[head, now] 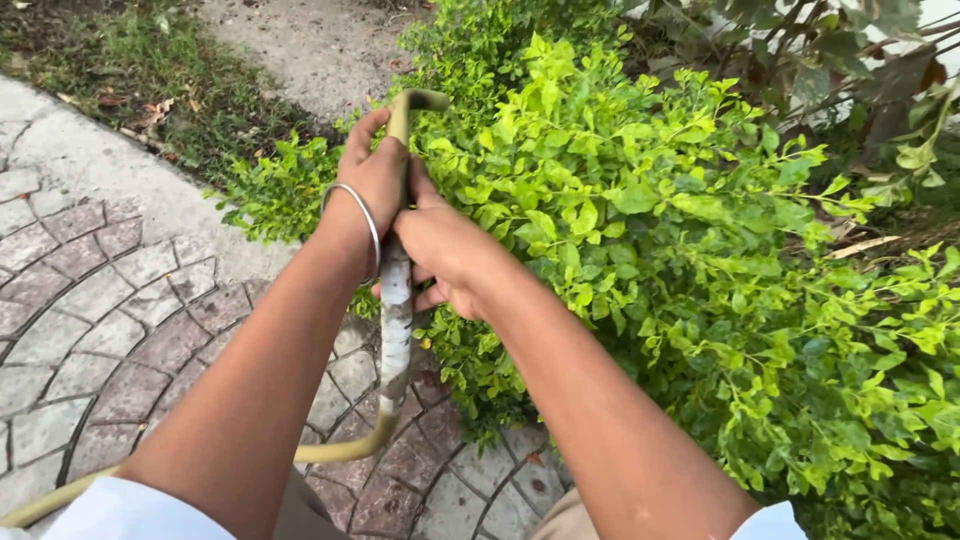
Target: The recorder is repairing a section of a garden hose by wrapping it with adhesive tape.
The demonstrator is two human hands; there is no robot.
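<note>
A yellowish garden hose (396, 330) with a whitish, worn stretch runs up from the lower left between my two hands. My left hand (372, 175), with a silver bangle (362, 215) on the wrist, grips the hose near its open end (428, 98). My right hand (447, 250) closes around the hose just below the left one. The hose end points toward a bright green leafy shrub (660, 230) directly ahead. No water is visible at the end.
Patterned stone paving (90, 330) lies under me on the left. A grass strip (150, 80) and bare ground (320, 40) lie beyond it. Darker, larger-leaved plants (830, 70) stand behind the shrub at the top right.
</note>
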